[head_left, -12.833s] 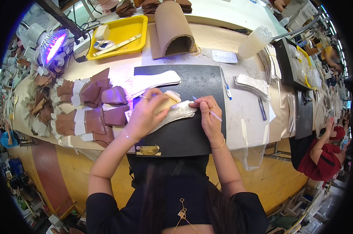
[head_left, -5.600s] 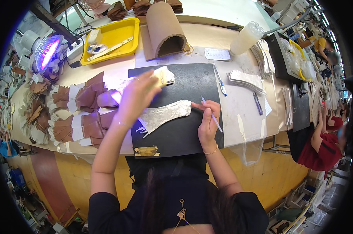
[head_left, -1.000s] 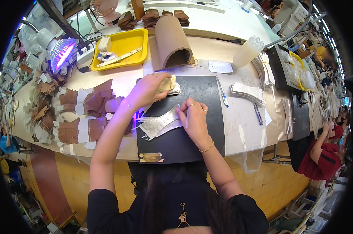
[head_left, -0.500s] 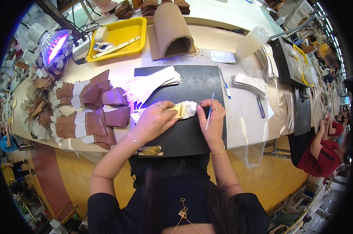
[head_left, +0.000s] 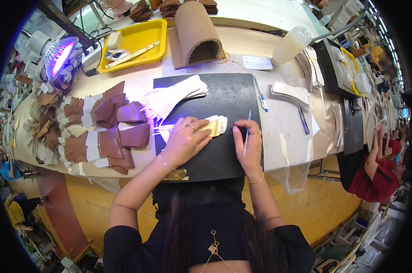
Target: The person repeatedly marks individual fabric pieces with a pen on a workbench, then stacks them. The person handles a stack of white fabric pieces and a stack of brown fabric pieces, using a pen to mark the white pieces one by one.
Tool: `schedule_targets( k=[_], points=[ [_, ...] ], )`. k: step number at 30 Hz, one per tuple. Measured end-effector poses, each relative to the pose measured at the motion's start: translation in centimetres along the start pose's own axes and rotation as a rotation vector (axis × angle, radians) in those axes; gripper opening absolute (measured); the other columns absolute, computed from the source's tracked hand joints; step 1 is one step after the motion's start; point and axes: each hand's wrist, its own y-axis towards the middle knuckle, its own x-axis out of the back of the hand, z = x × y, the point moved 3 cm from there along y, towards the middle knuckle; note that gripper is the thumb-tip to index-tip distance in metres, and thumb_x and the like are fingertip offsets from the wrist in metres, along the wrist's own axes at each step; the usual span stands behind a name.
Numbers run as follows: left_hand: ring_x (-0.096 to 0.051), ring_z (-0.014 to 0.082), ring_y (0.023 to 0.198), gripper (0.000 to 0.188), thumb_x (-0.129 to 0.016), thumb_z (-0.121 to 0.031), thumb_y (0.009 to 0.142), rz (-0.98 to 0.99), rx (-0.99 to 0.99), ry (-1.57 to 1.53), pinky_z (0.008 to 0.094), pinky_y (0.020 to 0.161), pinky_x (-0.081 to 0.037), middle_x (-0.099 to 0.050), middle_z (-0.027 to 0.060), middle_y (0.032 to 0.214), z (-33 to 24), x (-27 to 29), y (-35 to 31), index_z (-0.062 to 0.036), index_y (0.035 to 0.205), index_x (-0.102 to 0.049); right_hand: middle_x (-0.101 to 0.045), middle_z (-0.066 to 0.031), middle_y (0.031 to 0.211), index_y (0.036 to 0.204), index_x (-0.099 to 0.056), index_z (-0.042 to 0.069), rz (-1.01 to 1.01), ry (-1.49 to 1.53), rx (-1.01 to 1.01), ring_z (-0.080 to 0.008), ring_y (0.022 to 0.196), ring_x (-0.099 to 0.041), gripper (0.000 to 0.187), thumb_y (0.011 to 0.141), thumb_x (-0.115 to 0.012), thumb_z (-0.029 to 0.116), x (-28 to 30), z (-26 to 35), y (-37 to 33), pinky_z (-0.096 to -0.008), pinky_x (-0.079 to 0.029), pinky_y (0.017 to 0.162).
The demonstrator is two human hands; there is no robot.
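My left hand presses its fingers on a yellowish strip lying over a small stack of pale, rounded-end pieces on the black mat. Part of the stack is hidden under that hand. A slim pen stands nearly upright in my right hand, which is closed around it just right of the stack and apart from it. Beyond my left hand, a fan of larger white pieces rests on the mat.
Brown leather pieces lie in bundles at left under a lit purple lamp. Farther back are a yellow tray and an arched brown form. At right stand a cloudy bottle, more pale pieces and a blue-white pen.
My right hand has drawn back from the end of the stack, still with the pen. The left hand has shifted slightly, and the ends of the pale pieces now look more fanned out.
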Motion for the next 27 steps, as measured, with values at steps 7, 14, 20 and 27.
schedule_targets(
  k=[7, 14, 20, 27],
  points=[
    [-0.063, 0.0243, 0.098, 0.017, -0.082, -0.016, 0.077, 0.015, -0.033, 0.038, 0.0389, 0.084, -0.049, -0.071, 0.0054, 0.113, -0.1, 0.1, 0.2, -0.0087, 0.092, -0.077, -0.066, -0.0104, 0.098, 0.113, -0.067, 0.004, 0.043, 0.111, -0.028, -0.0270, 0.091, -0.061, 0.015, 0.100, -0.061, 0.009, 0.0, 0.9, 0.3, -0.0371, -0.044, 0.087],
    [-0.062, 0.0240, 0.101, 0.017, -0.079, -0.019, 0.081, 0.076, -0.033, 0.165, 0.0397, 0.088, -0.047, -0.070, 0.0054, 0.115, -0.9, 0.0, 0.2, -0.0089, 0.095, -0.076, -0.066, -0.0109, 0.087, 0.094, -0.070, 0.003, 0.088, 0.094, 0.021, -0.0284, 0.073, -0.063, 0.010, 0.096, -0.068, 0.013, -1.6, 1.9, 1.0, -0.0386, -0.050, 0.077],
    [-0.061, 0.0250, 0.103, 0.016, -0.076, -0.019, 0.084, 0.074, -0.024, 0.216, 0.0403, 0.089, -0.046, -0.070, 0.0073, 0.117, -1.2, -0.4, 0.1, -0.0079, 0.096, -0.075, -0.070, -0.0105, 0.086, 0.090, -0.068, 0.003, 0.093, -0.122, 0.169, -0.0301, 0.085, -0.067, 0.010, 0.094, -0.070, 0.012, -2.3, 2.8, 1.5, -0.0368, -0.053, 0.088],
    [-0.062, 0.0259, 0.103, 0.017, -0.077, -0.019, 0.083, 0.063, -0.009, 0.163, 0.0414, 0.090, -0.046, -0.070, 0.0076, 0.115, -0.8, -0.4, -0.1, -0.0079, 0.095, -0.076, -0.070, -0.0082, 0.089, 0.089, -0.069, 0.006, 0.180, -0.168, 0.341, -0.0244, 0.095, -0.070, 0.007, 0.093, -0.070, 0.012, -1.4, 4.6, -0.6, -0.0462, -0.048, 0.098]
  ],
)
